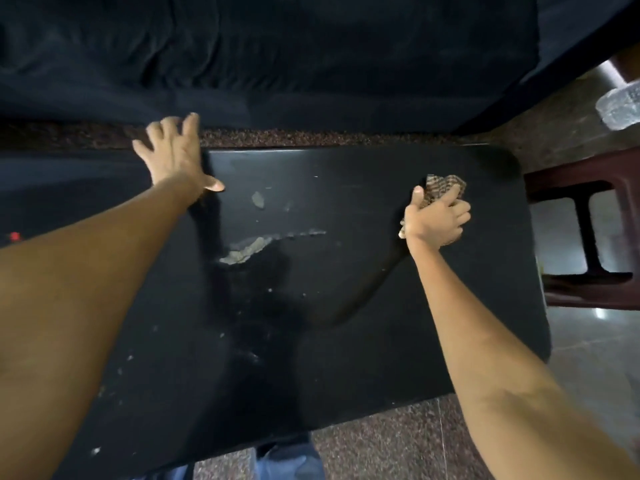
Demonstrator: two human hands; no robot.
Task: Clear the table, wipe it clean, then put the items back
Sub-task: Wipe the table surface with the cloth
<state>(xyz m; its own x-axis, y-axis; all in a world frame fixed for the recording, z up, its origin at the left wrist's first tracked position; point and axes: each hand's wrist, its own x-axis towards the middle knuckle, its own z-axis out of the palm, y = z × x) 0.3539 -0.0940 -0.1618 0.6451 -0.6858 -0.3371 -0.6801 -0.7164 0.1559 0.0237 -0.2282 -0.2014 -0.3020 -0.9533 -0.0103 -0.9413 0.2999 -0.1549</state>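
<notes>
The black table [346, 323] fills the view below you, its top bare of objects and marked by pale chipped patches [247, 251] near the middle, so you appear to be in the wiping stage with the clearing done. Your right hand [434, 221] has its fingers curled around a bunched checked cloth [445, 187], pressed to the surface near the far right corner; holding it wadded probably gives you a firm pad to scrub with. Your left hand [175, 155] lies open, fingers spread, over the far left edge of the table, most likely to steady it against the push of the wiping. The pale patches look like worn finish rather than dirt, so they may not come off. Beyond the table runs a dark sofa [277, 64], and to the right stands a brown plastic stool [588, 216] on the speckled floor [398, 445].
</notes>
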